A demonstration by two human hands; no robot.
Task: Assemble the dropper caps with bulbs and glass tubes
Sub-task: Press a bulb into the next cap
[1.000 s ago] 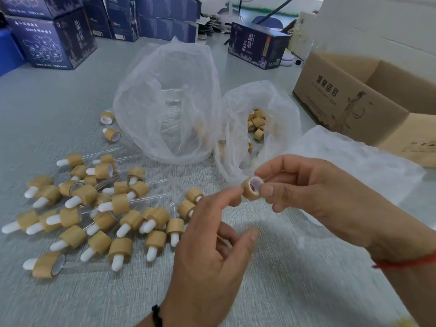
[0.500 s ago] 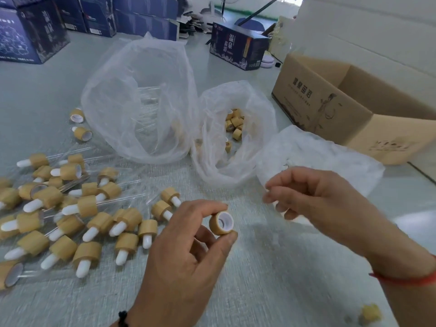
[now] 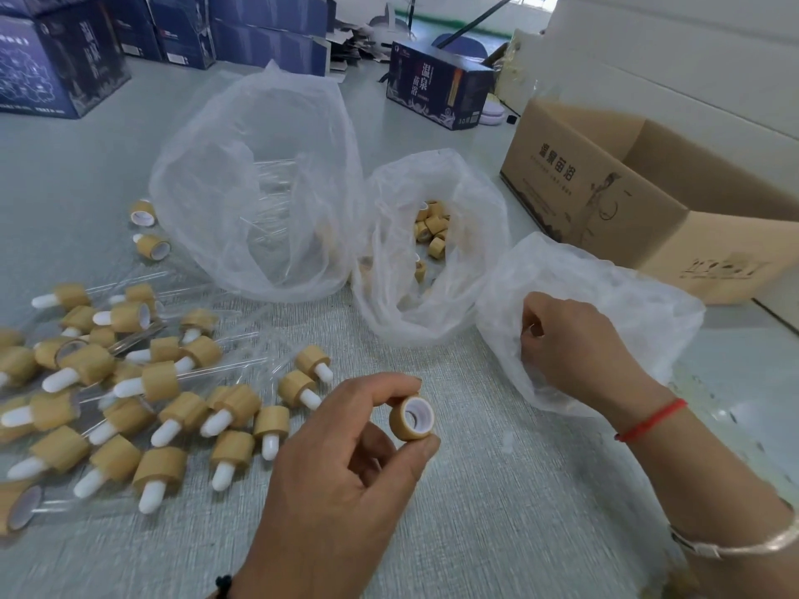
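Note:
My left hand [image 3: 337, 469] pinches one bamboo-coloured dropper cap [image 3: 410, 419] between thumb and forefinger, its white inside facing up. My right hand [image 3: 579, 348] sits at the mouth of a crumpled plastic bag [image 3: 627, 296], fingers curled into the film; what they hold is hidden. A middle bag [image 3: 389, 296] contains several loose caps [image 3: 432, 235]. The large bag [image 3: 259, 188] at the left holds clear glass tubes. Several assembled droppers [image 3: 129, 382] with white bulbs lie in a pile on the table at the left.
An open cardboard box [image 3: 605, 196] stands at the right behind the bags. A dark blue carton [image 3: 436, 86] stands further back, with several more blue cartons [image 3: 56, 67] at the back left. Two loose caps [image 3: 149, 231] lie beside the large bag.
My right hand let go of the cap and moved right to the crumpled bag. My left hand took the cap and lowered it toward me.

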